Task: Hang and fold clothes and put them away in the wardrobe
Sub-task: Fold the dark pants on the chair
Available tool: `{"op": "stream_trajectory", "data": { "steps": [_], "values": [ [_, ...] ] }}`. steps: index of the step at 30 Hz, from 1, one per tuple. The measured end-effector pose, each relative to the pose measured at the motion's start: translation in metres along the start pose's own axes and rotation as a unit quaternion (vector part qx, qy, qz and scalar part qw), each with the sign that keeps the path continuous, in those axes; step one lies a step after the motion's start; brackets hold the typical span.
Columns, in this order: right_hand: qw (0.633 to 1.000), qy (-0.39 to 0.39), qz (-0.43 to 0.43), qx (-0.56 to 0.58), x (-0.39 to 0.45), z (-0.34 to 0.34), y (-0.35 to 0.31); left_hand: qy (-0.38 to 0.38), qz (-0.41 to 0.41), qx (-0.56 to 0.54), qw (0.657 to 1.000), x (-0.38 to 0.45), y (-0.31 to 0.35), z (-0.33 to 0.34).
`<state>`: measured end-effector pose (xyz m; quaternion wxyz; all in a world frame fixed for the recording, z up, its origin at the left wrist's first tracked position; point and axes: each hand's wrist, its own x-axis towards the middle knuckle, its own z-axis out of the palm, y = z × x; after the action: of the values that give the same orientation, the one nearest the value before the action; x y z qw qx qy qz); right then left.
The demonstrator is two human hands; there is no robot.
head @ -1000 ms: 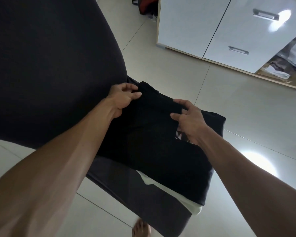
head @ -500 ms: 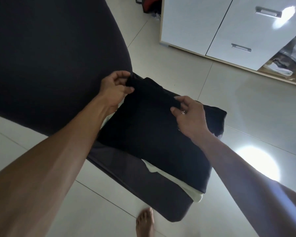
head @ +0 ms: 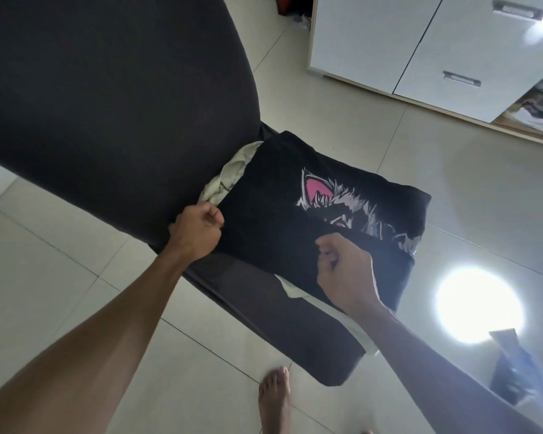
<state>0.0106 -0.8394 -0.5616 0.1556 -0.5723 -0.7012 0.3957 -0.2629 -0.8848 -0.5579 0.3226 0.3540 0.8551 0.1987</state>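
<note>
A black T-shirt (head: pixel 273 202) with a pink and white print lies on the seat of a dark chair (head: pixel 107 104). A folded layer of it is pulled toward me, so the print shows. My left hand (head: pixel 198 230) pinches the shirt's left edge. My right hand (head: pixel 347 270) grips the folded near edge at the middle. A white garment (head: pixel 229 177) lies under the black shirt and sticks out at its left and near sides.
A white wardrobe (head: pixel 373 42) with two handled drawers stands at the back right, with folded clothes (head: pixel 536 117) in an open compartment beside it. Pale floor tiles (head: pixel 452 170) surround the chair. My bare foot (head: pixel 275 399) is at the bottom. A bright lamp reflection (head: pixel 480 305) sits at right.
Both hands pulled the shirt's far edge toward me, folding a layer back and uncovering the pink and white print. The hands now sit at the near side of the shirt.
</note>
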Motion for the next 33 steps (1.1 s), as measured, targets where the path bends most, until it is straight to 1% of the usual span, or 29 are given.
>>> {"op": "stream_trajectory", "data": {
  "steps": [2,4,6,8,10,12,14,16,20,24,26,28,30,31,33],
  "values": [
    [0.997,-0.004,0.067,0.026,0.008,0.001,-0.007,0.020,-0.038,0.023,0.999,0.001,0.011,0.003],
    [0.991,-0.002,0.119,0.061,0.015,0.005,-0.014,0.041,-0.053,0.045,0.997,0.003,0.018,0.006],
    [0.979,0.018,0.172,0.104,0.022,0.009,-0.021,0.065,-0.061,0.060,0.994,0.004,0.023,0.009],
    [0.962,0.041,0.224,0.151,0.028,0.014,-0.024,0.060,-0.062,0.084,0.993,0.007,0.025,0.010],
    [0.947,0.063,0.250,0.193,0.031,0.017,-0.024,0.023,-0.066,0.101,0.992,0.009,0.030,0.011],
    [0.945,0.078,0.238,0.211,0.031,0.017,-0.023,-0.019,-0.075,0.117,0.990,0.008,0.035,0.009],
    [0.950,0.076,0.220,0.208,0.027,0.015,-0.020,-0.053,-0.094,0.125,0.986,0.009,0.039,0.006],
    [0.953,0.059,0.214,0.207,0.024,0.013,-0.017,-0.058,-0.118,0.094,0.987,0.010,0.041,0.004],
    [0.947,0.058,0.224,0.224,0.029,0.013,-0.018,-0.019,-0.124,0.033,0.992,0.019,0.050,0.014],
    [0.948,0.086,0.207,0.224,0.036,0.009,-0.020,0.054,-0.104,-0.021,0.993,0.027,0.059,0.021],
    [0.950,0.090,0.203,0.220,0.038,0.007,-0.017,0.062,-0.092,-0.027,0.993,0.032,0.062,0.019],
    [0.955,0.064,0.203,0.205,0.036,0.006,-0.013,0.052,-0.084,0.006,0.995,0.033,0.063,0.020],
    [0.960,0.051,0.194,0.197,0.034,0.004,-0.012,0.066,-0.068,0.066,0.993,0.029,0.062,0.025],
    [0.963,0.056,0.187,0.188,0.033,0.000,-0.008,0.084,-0.046,0.093,0.991,0.025,0.062,0.030],
    [0.972,0.074,0.166,0.152,0.030,-0.011,0.001,0.127,0.034,0.118,0.984,0.012,0.064,0.040]
  ]
}}
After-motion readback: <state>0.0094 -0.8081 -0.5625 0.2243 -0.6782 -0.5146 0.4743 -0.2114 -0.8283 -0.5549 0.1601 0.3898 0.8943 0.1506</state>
